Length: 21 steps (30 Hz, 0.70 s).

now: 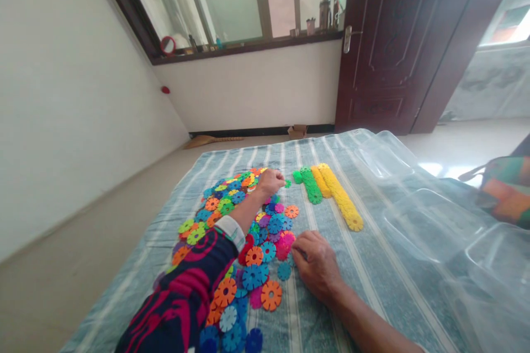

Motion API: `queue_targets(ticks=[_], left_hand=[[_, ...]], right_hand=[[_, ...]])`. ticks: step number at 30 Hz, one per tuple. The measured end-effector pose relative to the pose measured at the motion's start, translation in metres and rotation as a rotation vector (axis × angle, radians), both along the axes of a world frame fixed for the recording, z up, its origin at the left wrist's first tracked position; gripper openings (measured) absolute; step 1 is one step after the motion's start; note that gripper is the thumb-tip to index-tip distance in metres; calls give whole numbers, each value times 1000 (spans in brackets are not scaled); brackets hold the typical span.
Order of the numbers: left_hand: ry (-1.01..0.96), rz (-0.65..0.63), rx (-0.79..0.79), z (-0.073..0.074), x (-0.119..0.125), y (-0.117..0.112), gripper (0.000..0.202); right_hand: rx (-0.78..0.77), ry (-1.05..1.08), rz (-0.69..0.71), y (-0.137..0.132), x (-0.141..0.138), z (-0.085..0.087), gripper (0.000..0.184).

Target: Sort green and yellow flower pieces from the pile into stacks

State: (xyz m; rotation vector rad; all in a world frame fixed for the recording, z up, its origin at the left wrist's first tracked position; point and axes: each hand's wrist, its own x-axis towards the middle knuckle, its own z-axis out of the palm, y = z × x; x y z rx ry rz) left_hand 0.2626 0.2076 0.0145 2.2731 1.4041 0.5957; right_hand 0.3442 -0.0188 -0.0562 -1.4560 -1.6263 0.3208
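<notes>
Many flat plastic snowflake-shaped discs in blue, orange, green, pink and other colours [248,237] lie scattered in a broad loose pile on a striped blue-green cloth [364,270]. My left hand [270,182] rests curled at the far end of the pile, among the discs, and its dark patterned sleeve runs across the pile. My right hand [314,265] lies at the pile's near right edge, its fingers beside a blue disc [284,271]. Whether either hand grips a disc is hidden. Beyond the pile lie joined rows of green discs [312,186] and yellow discs [342,198].
Clear plastic boxes [434,220] cover the cloth's right side, and a multicoloured bag [507,190] sits beyond them. The cloth-covered surface ends at a tiled floor [62,265]. A dark wooden door [393,38] and a windowsill with small objects [248,49] stand ahead.
</notes>
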Motion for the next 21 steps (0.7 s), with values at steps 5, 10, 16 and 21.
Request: queue_targets(ticks=[5,10,16,21], left_hand=[[-15,59,21,-26,35,7,12],[1,81,34,-34,45,11,12],[25,87,46,-35,46,13,13],[40,86,50,-35,48,13,14]], right_hand=[[14,-13,-5,1,0,0,20],[13,-22,-12,1,0,0,19],[4,-3,-4,1,0,0,19],[-2,0,-5,1,0,0,19]])
